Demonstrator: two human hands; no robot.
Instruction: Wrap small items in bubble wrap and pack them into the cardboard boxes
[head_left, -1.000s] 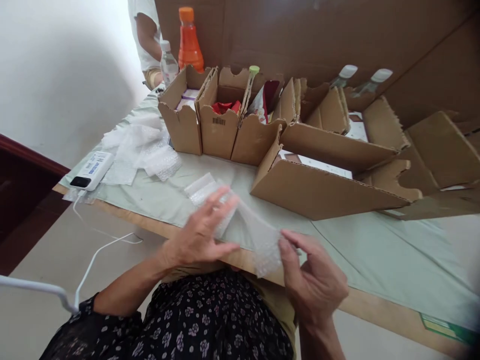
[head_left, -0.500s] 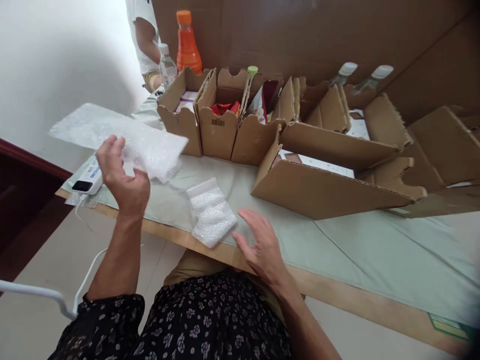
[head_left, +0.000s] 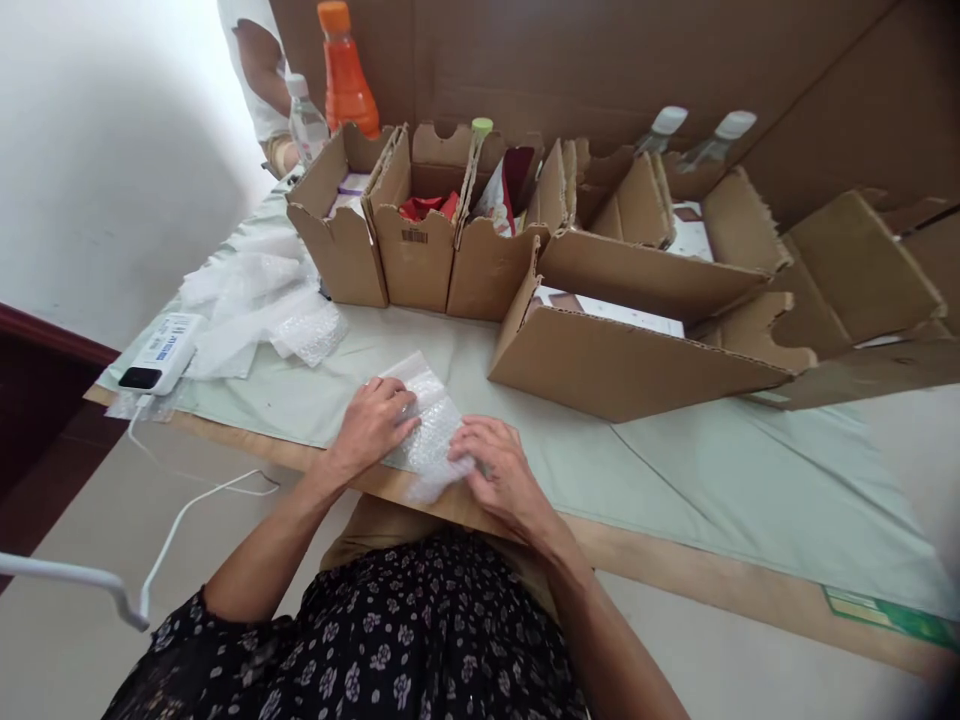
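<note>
A small bubble-wrap packet (head_left: 429,415) lies at the near edge of the table, on the pale green cloth (head_left: 675,480). My left hand (head_left: 371,425) rests on its left side with fingers curled onto the wrap. My right hand (head_left: 499,470) presses on its right end, fingers bent down on it. Both hands hold the packet against the table.
A heap of loose bubble wrap (head_left: 251,300) and a white power bank (head_left: 157,352) with a cable lie at the left. A row of open cardboard boxes (head_left: 416,245) stands behind, with a long low box (head_left: 622,365) to the right. Bottles (head_left: 341,70) and another person's arm (head_left: 259,65) are at the far left.
My left hand has dropped the large bubble-wrap sheet onto the heap at left and come down on the small packet. My right hand has moved onto the packet too.
</note>
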